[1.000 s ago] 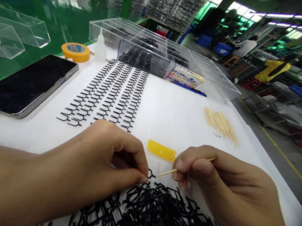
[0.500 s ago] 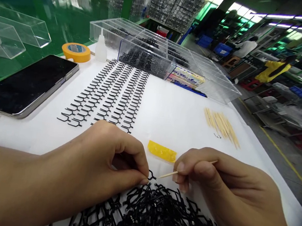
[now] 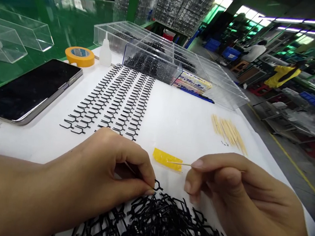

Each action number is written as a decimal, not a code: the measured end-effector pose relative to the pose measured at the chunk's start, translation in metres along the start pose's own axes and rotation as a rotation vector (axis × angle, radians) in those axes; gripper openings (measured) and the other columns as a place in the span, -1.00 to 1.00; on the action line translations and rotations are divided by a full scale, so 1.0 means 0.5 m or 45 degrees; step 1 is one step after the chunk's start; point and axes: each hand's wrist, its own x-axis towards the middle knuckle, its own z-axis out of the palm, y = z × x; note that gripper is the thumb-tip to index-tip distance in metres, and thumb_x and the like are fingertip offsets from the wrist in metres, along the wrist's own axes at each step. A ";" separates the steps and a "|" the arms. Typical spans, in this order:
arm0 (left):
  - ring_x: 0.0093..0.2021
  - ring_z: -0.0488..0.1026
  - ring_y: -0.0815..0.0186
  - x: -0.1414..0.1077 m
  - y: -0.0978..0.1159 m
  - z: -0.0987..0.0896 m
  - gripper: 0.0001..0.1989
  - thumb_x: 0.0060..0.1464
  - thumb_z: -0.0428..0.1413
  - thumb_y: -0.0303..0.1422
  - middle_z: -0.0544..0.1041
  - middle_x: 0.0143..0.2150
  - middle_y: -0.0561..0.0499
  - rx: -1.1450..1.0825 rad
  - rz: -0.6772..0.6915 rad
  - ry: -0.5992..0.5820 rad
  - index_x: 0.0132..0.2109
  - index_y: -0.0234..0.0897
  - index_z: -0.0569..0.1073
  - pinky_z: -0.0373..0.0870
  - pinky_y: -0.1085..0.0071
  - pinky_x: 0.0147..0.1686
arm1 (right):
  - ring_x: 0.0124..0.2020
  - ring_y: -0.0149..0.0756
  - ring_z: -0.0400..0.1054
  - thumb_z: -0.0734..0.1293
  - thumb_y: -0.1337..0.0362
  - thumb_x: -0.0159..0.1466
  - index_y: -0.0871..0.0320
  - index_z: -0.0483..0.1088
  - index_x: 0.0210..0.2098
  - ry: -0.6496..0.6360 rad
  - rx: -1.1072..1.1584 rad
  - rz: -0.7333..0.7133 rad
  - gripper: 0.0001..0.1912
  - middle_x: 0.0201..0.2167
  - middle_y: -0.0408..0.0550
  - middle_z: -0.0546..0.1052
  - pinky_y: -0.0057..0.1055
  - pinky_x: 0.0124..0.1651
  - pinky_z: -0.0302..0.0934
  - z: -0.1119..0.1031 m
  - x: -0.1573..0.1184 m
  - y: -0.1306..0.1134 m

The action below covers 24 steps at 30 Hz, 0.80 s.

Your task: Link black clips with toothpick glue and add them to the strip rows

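black clip (image 3: 158, 186) between 2 hands (image 3: 93, 167) (image 3: 234, 190)

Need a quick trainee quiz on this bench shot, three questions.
1. What is the right hand holding?
2. True or false: the left hand is pinching a small black piece.
3. Which lies nearest the hands? A) tape roll B) phone C) tangled black pile

Key:
1. A toothpick
2. True
3. C, the tangled black pile
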 end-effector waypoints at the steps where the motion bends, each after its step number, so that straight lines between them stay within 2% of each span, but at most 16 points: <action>1: -0.44 0.49 0.52 -0.002 0.000 0.000 -0.92 -0.02 0.14 -0.48 0.57 -0.46 0.16 -0.004 0.017 0.006 -0.42 -0.27 0.52 0.37 0.74 -0.44 | -0.49 -0.46 0.38 0.23 0.15 0.34 -0.05 0.47 -0.27 -0.006 -0.007 -0.024 -0.82 -0.49 -0.22 0.50 -0.62 -0.41 0.31 0.000 -0.001 -0.002; 5: -0.41 0.50 0.51 -0.006 -0.004 -0.002 -0.92 -0.02 0.16 -0.48 0.58 -0.43 0.18 0.003 0.104 0.041 -0.43 -0.26 0.51 0.40 0.72 -0.39 | -0.25 -0.47 0.41 0.14 0.21 0.39 -0.09 0.44 -0.15 -0.117 -0.084 -0.118 -0.76 -0.30 -0.24 0.54 -0.66 -0.12 0.30 -0.004 -0.008 -0.005; 7: -0.40 0.51 0.52 -0.006 -0.006 -0.004 -0.91 -0.03 0.16 -0.51 0.58 -0.42 0.20 -0.008 0.126 0.049 -0.43 -0.25 0.51 0.40 0.73 -0.38 | -0.18 -0.48 0.41 0.11 0.22 0.41 -0.09 0.42 -0.11 -0.160 -0.088 -0.150 -0.74 -0.26 -0.26 0.53 -0.68 -0.05 0.28 -0.006 -0.010 -0.002; 12: -0.42 0.51 0.55 -0.004 -0.004 -0.005 -0.92 -0.02 0.16 -0.50 0.58 -0.43 0.20 -0.051 0.126 0.066 -0.43 -0.27 0.51 0.39 0.79 -0.41 | -0.26 -0.54 0.43 0.13 0.23 0.41 -0.05 0.42 -0.13 -0.184 -0.096 -0.164 -0.76 -0.30 -0.28 0.54 -0.78 -0.12 0.28 0.001 -0.010 0.000; 15: -0.41 0.51 0.55 -0.004 -0.004 -0.006 -0.91 -0.01 0.16 -0.50 0.58 -0.43 0.20 -0.038 0.123 0.060 -0.43 -0.26 0.51 0.39 0.78 -0.39 | -0.29 -0.50 0.44 0.13 0.22 0.40 -0.05 0.42 -0.12 -0.181 -0.058 -0.145 -0.76 -0.32 -0.25 0.55 -0.70 -0.12 0.32 0.003 -0.009 0.001; 18: -0.40 0.50 0.56 -0.004 -0.005 -0.005 -0.91 0.00 0.15 -0.48 0.58 -0.42 0.22 -0.026 0.127 0.050 -0.43 -0.24 0.51 0.39 0.79 -0.38 | -0.31 -0.46 0.42 0.14 0.18 0.39 -0.06 0.43 -0.13 -0.075 -0.094 -0.158 -0.76 -0.30 -0.24 0.53 -0.63 -0.15 0.33 -0.002 -0.004 0.003; 22: -0.36 0.50 0.57 -0.006 -0.005 -0.003 -0.88 -0.02 0.14 -0.53 0.58 -0.37 0.24 -0.014 0.119 0.064 -0.41 -0.22 0.50 0.38 0.81 -0.35 | -0.42 -0.51 0.35 0.22 0.21 0.35 -0.05 0.48 -0.30 0.160 -0.482 -0.225 -0.80 -0.45 -0.26 0.49 -0.73 -0.31 0.26 -0.013 0.015 -0.001; 24: -0.36 0.49 0.59 -0.005 -0.004 -0.002 -0.87 -0.02 0.14 -0.54 0.57 -0.38 0.25 -0.019 0.106 0.086 -0.40 -0.21 0.49 0.37 0.83 -0.36 | -0.44 -0.50 0.35 0.24 0.26 0.32 -0.01 0.47 -0.39 0.198 -0.642 -0.259 -0.80 -0.49 -0.27 0.48 -0.72 -0.34 0.24 -0.016 0.024 -0.003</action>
